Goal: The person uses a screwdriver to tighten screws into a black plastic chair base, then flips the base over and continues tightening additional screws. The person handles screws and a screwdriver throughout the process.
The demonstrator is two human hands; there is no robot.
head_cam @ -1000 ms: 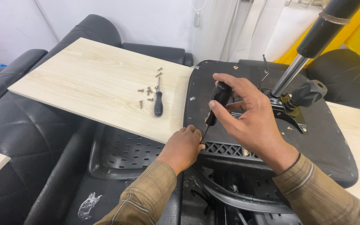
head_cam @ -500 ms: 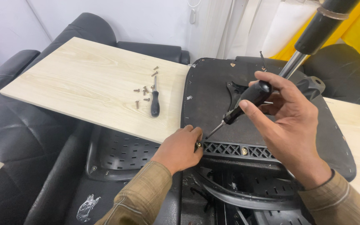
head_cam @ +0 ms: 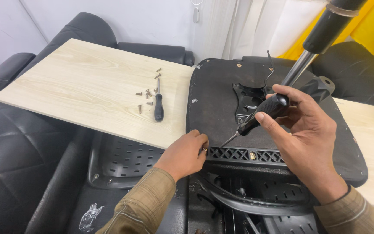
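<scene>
My right hand (head_cam: 306, 134) grips a black-handled screwdriver (head_cam: 259, 118), its tip angled down-left toward the front edge of an upturned black chair seat (head_cam: 221, 99). My left hand (head_cam: 185, 154) pinches a small screw against a slotted black bracket (head_cam: 243, 154) at that front edge. The screwdriver tip hovers just right of my left fingers, apart from them.
A light wooden board (head_cam: 83, 91) lies left of the seat with a second screwdriver (head_cam: 158, 104) and several loose screws (head_cam: 148, 93). The chair's gas cylinder (head_cam: 321, 37) rises at the upper right. Black sofa cushions (head_cam: 18, 147) surround it, and another wooden board (head_cam: 369, 125) is on the right.
My right hand has drawn the screwdriver up and to the right, away from the bracket. My left hand has stayed at the seat's front edge.
</scene>
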